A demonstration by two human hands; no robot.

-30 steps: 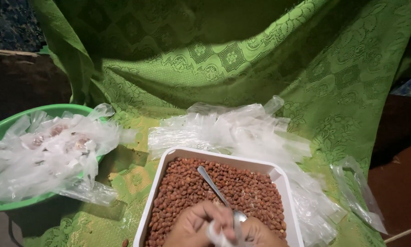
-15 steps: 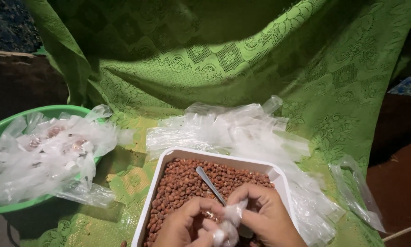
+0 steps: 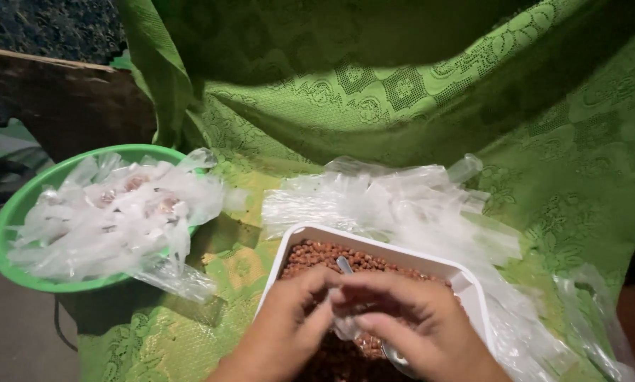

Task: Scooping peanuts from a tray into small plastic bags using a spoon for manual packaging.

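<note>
A white rectangular tray (image 3: 374, 244) full of small reddish-brown nuts (image 3: 317, 253) sits low in the head view. Over it, my left hand (image 3: 289, 322) and my right hand (image 3: 416, 322) meet and pinch a small clear plastic bag (image 3: 345, 327) between their fingertips. A metal spoon (image 3: 344, 264) lies in the nuts, its handle tip showing just above my fingers and its bowl partly hidden under my right hand.
A green round basin (image 3: 20, 212) at the left holds several filled clear bags. A pile of empty clear plastic bags (image 3: 402, 201) lies behind the tray and runs down its right side. Green patterned cloth (image 3: 416, 92) covers the surface and hangs behind.
My hands have risen further into view and come together over the tray. The view has shifted so the tray sits lower.
</note>
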